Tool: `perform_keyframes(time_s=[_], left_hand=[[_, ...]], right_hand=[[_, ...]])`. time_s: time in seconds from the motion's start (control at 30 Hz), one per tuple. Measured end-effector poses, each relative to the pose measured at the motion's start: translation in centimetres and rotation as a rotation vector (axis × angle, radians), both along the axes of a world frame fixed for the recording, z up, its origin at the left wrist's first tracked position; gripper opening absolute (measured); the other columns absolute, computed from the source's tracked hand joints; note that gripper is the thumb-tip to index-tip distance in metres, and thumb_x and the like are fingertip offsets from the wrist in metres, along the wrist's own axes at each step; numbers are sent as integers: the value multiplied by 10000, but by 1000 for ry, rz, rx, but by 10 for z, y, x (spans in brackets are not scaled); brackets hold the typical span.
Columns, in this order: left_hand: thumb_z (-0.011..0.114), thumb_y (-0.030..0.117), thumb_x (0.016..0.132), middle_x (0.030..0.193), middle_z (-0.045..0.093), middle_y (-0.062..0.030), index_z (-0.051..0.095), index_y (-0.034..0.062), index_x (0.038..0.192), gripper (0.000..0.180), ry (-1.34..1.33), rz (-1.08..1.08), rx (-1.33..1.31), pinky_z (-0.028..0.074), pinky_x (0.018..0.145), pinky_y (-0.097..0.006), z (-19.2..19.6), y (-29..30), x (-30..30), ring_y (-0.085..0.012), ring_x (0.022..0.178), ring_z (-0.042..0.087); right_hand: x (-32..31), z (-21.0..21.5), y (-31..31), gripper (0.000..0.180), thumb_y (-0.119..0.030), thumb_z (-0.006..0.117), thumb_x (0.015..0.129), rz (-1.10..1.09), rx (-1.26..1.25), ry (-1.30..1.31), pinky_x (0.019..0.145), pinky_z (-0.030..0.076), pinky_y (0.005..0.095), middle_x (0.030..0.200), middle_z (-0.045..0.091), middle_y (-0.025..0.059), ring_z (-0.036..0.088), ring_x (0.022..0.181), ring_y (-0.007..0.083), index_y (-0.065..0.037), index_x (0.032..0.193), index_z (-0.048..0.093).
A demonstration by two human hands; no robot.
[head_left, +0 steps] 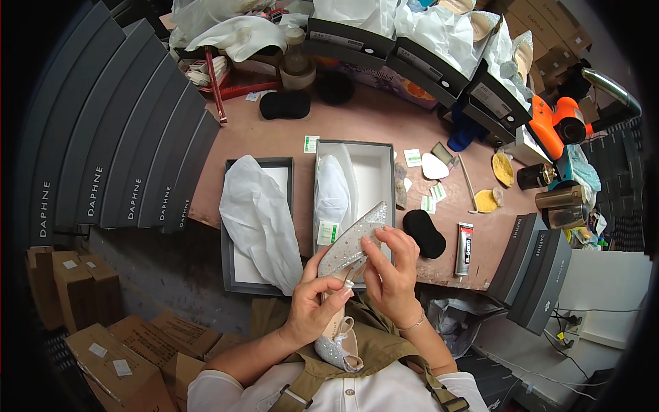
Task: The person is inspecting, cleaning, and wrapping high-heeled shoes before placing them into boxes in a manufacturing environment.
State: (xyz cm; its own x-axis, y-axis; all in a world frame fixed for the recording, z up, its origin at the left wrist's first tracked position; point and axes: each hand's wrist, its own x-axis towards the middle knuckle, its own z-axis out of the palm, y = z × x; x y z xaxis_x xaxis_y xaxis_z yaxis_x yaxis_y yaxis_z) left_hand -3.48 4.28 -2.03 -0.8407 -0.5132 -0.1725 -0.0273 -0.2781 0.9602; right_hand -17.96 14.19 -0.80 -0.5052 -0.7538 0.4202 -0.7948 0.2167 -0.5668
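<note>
Pinching glittery shoe [353, 240] in left hand [314, 307], right hand [396, 278] spread against it, green-white label [328, 233] beyond.

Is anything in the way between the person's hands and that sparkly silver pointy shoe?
Nothing visible blocks them. The bare left hand holds the glittery silver, pointed-toe shoe, and the bare right hand has its fingertips at the toe part. A tiny white bit shows by the left thumb; I can't tell what it is.
</note>
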Motion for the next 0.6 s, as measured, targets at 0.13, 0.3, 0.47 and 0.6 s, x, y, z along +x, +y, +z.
perform_keyframes(time_s=[0.13,0.3,0.47,0.6], left_hand=[[619,189,858,1399,296,-275,662,-19,840,213,10,9,91,359,987,-322,-1,1,-1,-257,1238,435],[605,186,855,1358,354,-229,653,-12,808,209,68,13,57,387,934,-297,-7,-3,-1,-207,1152,474],[574,197,860,1064,566,-125,640,1,818,211,42,44,319,428,771,-220,-23,-15,4,-128,864,563],[557,193,857,746,610,-45,623,23,815,186,116,-17,413,445,623,-203,-6,-27,4,-101,659,569]], right_hand=[[-1,-3,4,435,64,609,696,-6,-86,-129,929,399,411,1123,549,143,527,1079,330,-30,1121,612],[-3,7,11,352,43,585,780,-59,-217,-342,951,410,366,1123,556,159,537,1080,306,-4,1128,594],[-1,5,22,405,-6,540,876,-70,-382,-777,944,406,316,1207,521,120,506,1118,201,-3,1276,475],[7,11,26,512,-23,552,891,20,-435,-1057,963,403,312,1261,493,108,481,1163,186,-17,1370,371]])
